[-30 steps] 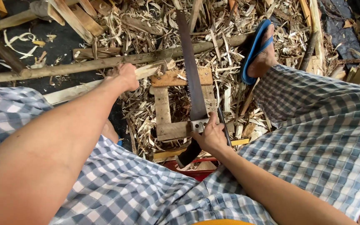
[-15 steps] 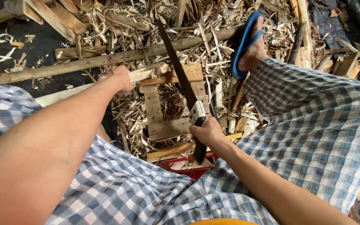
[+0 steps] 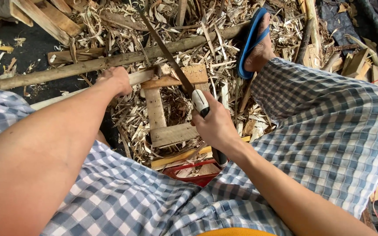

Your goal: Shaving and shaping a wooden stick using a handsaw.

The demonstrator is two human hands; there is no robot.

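Note:
My right hand (image 3: 215, 124) grips the handle of a long dark machete-like blade (image 3: 165, 48), which slants up and to the left over a small wooden frame (image 3: 156, 109) of nailed slats. The blade crosses the frame's top slat (image 3: 176, 78). My left hand (image 3: 117, 78) presses on a pale split strip of wood (image 3: 138, 76) that lies across the frame's left end. I sit with both knees apart in blue checked cloth. My right foot (image 3: 259, 54) in a blue sandal rests on the shavings at the upper right.
A long rough pole (image 3: 88, 65) lies across the ground behind the frame. Wood shavings and offcuts (image 3: 224, 39) cover the ground. Planks (image 3: 44, 22) lie at the upper left, a red crate edge (image 3: 189, 172) shows between my legs.
The blade has swung from pointing nearly straight up to slanting left, and my right hand has shifted slightly up along the frame. My left hand stays on the strip.

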